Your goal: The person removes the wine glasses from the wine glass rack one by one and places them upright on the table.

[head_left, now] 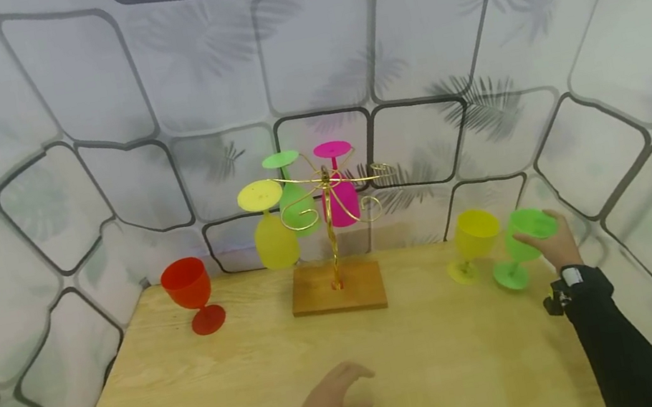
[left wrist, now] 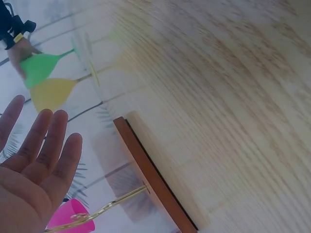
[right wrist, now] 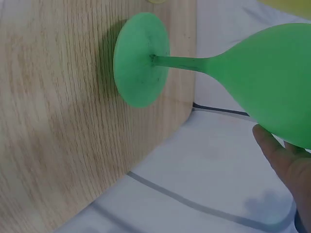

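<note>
At the table's right end my right hand (head_left: 559, 248) grips the bowl of a light green goblet (right wrist: 272, 73), thumb and fingers on opposite sides. The goblet stands upright, its round foot close against the wood in the right wrist view. Just left of it is a yellow goblet (head_left: 476, 235), also upright. My left hand (head_left: 335, 405) hovers over the front middle of the table, fingers loosely spread and holding nothing. Beyond it stands a gold wire rack (head_left: 332, 231) on a wooden base (head_left: 357, 289). Upside down from the rack hang a yellow goblet (head_left: 276, 241), a green goblet (head_left: 298, 208) and a magenta goblet (head_left: 341, 202).
A red goblet (head_left: 188, 286) stands upright near the table's back left corner. The wooden table (head_left: 191, 402) meets a patterned wall covering (head_left: 311, 46) at the back and both sides. One rack arm with a coiled end (head_left: 383, 169) points right.
</note>
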Motion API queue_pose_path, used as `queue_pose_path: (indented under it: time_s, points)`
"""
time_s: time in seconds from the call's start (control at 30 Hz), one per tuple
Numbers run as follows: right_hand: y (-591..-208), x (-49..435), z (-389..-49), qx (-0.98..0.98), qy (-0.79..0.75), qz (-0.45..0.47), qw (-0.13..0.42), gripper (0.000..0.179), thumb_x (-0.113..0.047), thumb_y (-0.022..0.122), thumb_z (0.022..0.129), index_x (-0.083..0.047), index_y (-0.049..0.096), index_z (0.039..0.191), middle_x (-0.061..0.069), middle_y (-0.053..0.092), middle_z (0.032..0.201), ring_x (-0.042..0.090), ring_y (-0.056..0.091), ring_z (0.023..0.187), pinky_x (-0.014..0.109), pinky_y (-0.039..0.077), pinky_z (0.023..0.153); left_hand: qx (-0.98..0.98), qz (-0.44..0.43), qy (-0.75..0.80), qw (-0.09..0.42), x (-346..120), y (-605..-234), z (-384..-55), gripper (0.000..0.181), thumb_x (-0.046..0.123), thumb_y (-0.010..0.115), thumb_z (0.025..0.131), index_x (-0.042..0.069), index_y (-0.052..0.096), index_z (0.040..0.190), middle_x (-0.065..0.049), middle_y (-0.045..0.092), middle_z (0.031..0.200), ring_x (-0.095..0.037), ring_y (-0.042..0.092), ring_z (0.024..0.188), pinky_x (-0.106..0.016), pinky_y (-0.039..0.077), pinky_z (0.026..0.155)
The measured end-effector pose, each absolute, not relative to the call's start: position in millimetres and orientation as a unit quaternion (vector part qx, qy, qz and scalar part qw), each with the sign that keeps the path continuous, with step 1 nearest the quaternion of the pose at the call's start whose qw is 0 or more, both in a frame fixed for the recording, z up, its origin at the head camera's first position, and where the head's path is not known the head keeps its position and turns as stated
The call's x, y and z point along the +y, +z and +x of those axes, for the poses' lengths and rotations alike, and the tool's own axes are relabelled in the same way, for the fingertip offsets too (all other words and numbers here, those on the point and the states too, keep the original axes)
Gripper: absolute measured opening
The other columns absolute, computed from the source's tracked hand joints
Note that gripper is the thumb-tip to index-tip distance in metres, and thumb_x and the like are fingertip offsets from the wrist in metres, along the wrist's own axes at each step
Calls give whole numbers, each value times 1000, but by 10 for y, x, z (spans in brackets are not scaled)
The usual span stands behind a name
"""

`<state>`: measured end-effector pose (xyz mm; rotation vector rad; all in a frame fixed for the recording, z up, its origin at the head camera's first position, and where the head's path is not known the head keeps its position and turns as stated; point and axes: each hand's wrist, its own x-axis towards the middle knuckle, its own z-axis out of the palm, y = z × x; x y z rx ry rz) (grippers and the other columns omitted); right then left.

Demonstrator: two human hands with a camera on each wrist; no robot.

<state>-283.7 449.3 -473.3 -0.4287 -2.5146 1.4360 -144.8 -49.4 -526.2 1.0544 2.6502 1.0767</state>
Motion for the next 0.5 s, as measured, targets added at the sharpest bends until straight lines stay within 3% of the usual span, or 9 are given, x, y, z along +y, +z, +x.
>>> queue_pose_path:
  time_s: [0.5]
  points:
    - [-4903, 4351, -3050, -848, 504, -121, 108, 96, -28, 69, 84, -3, 3, 149, 29, 9, 153, 50, 18, 137, 60, 22, 113, 869, 342, 356, 44, -546, -5318, -1434, 37, 38, 53, 94, 16, 54, 123, 3, 57, 122, -18, 56, 114, -39, 51, 93]
